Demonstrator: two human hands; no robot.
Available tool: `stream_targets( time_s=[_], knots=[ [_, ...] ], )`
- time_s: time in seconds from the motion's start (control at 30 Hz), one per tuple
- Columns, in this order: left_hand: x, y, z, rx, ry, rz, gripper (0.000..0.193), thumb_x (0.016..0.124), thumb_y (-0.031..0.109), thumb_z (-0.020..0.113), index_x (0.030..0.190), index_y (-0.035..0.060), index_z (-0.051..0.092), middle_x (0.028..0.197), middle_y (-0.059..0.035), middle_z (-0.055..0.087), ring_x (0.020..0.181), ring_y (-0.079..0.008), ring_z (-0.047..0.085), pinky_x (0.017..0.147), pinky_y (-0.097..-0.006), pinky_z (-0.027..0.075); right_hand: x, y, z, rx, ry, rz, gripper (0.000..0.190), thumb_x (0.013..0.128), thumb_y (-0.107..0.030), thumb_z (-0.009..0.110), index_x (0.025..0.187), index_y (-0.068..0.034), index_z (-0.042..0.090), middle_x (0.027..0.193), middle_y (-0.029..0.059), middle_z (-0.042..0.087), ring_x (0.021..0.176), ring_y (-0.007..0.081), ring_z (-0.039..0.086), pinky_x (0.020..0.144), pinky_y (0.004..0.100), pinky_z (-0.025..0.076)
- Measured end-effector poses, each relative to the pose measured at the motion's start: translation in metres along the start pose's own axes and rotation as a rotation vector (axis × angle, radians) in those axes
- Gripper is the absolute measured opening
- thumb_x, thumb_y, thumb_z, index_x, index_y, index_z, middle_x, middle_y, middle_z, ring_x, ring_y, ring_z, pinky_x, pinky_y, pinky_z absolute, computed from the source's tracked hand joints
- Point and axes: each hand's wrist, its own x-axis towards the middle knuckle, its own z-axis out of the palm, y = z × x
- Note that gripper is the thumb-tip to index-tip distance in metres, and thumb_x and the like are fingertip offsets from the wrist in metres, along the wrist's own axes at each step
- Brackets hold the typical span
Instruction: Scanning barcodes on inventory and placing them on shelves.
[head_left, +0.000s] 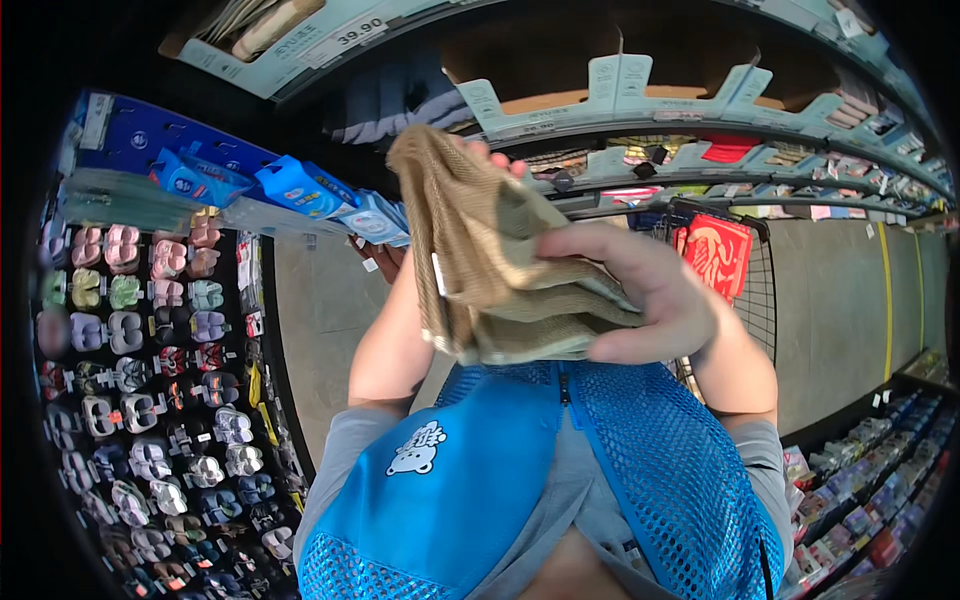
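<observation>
A folded brown towel (480, 262) is held up in front of my chest, its layers bunched and slightly fanned on the right. A small white tag (439, 275) shows at its left edge. My left hand (499, 159) supports it from behind; only fingertips show past the far edge, and the palm is hidden. Around the right side of the folds, my right hand (652, 292) has its thumb near the lower corner and its fingers on the upper layers. This hand is a little blurred.
Ahead, store shelves (667, 112) hold folded textiles in light-blue display boxes. Blue packets (307, 187) hang from a rack at left, above rows of slippers (124, 330). A wire shopping cart (757, 300) with a red package (716, 255) stands at right. Low shelves (862, 487) hold packaged goods.
</observation>
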Motion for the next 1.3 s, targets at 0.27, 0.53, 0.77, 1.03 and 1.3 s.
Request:
stream_targets(
  time_s=[0.27,0.53,0.77,1.03,1.3],
  knots=[
    [-0.007,-0.002,-0.051,0.185,0.011,-0.231,0.036,0.105,0.031,0.049,0.131,0.0055,0.053,0.125,-0.0122,0.059,0.117,-0.0254,0.058,0.104,-0.0396,0.049,0.026,0.003,0.022,-0.989,0.119,-0.165,0.068,0.072,-0.025,0.084,0.13,-0.002,0.057,0.126,0.0174,0.059,0.111,0.0318,0.061,0.09,0.0392,0.051],
    [0.008,0.006,-0.036,0.073,0.088,-0.19,0.033,0.092,0.009,0.064,0.122,-0.0034,0.059,0.116,-0.0131,0.069,0.106,-0.0231,0.069,0.091,-0.0372,0.058,0.039,0.01,0.026,-1.125,0.41,-0.152,0.069,0.069,-0.016,0.086,0.127,0.001,0.052,0.118,0.0165,0.06,0.104,0.0296,0.064,0.086,0.035,0.055],
    [0.0,0.009,-0.025,-0.088,0.151,-0.191,0.037,0.102,0.02,0.05,0.131,-0.0021,0.055,0.124,-0.0171,0.065,0.109,-0.0275,0.068,0.094,-0.0413,0.058,0.046,0.003,0.012,-0.318,0.523,-0.135,0.047,0.09,0.01,0.058,0.133,0.0,0.041,0.115,0.0101,0.064,0.103,0.0126,0.063,0.09,0.0241,0.049],
    [-0.004,0.005,-0.015,-0.126,0.068,-0.349,0.051,0.107,0.032,0.033,0.141,-0.0036,0.046,0.132,-0.0234,0.059,0.119,-0.0322,0.063,0.099,-0.0466,0.055,0.045,-0.019,-0.025,-1.169,0.623,-0.218,0.035,0.086,0.001,0.067,0.119,-0.009,0.065,0.116,0.0104,0.061,0.098,0.0202,0.063,0.083,0.0306,0.051],
    [-0.003,0.0,-0.006,-0.204,0.078,-0.355,0.052,0.107,0.036,0.037,0.143,-0.0013,0.045,0.136,-0.0213,0.056,0.123,-0.0315,0.059,0.103,-0.0463,0.052,0.029,-0.007,0.056,-1.473,0.098,-0.139,0.049,0.062,-0.018,0.081,0.107,-0.008,0.067,0.097,0.0091,0.059,0.092,0.0286,0.059,0.081,0.0398,0.048]
  ],
)
